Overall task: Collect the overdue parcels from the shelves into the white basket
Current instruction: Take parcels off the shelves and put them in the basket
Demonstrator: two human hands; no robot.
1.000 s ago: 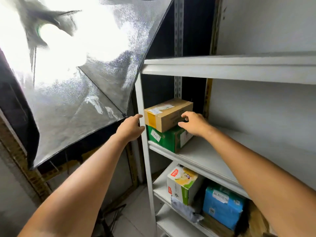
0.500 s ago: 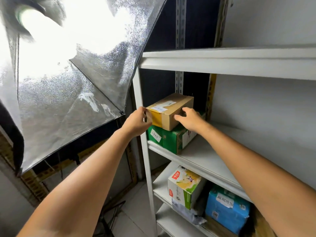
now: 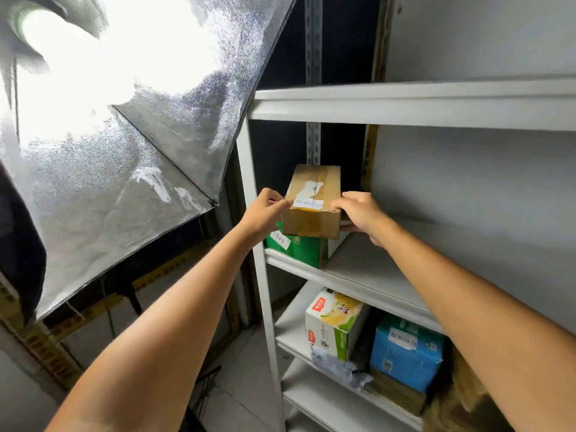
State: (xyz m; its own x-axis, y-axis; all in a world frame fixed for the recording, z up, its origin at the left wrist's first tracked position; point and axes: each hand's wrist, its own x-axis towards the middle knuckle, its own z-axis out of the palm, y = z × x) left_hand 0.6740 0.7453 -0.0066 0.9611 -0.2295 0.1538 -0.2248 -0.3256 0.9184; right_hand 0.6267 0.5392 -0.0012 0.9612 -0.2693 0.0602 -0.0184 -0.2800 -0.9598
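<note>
We look at a brown parcel [image 3: 313, 204], a plain cardboard box turned with its short end toward us. Clear tape runs along its top, a torn white patch sits in the middle of the lid, and a white printed label lies across the near top edge over a strip of yellow tape. Our left hand [image 3: 265, 213] grips its left side with the fingers curled against the cardboard, and our right hand [image 3: 361, 213] grips its right side, thumb on the top corner and the fingers wrapped round the far side. The parcel sits at the left end of the middle shelf [image 3: 367, 269] of the white metal rack, directly above a green box [image 3: 307, 249] that carries a small white numbered label; we cannot tell whether the parcel rests on that box or is lifted clear of it. On the shelf below [image 3: 290, 325] stands a white-and-green carton [image 3: 332, 322], upright, with a crumpled plastic bag [image 3: 339, 366] lying against its foot. Beside it, to the right, is a blue parcel [image 3: 405, 353] with a white label on its top, resting on a brown carton [image 3: 396, 394]. To the left of the rack hangs a silver umbrella reflector [image 3: 124, 182], its upper part washed out by a bright lamp.
</note>
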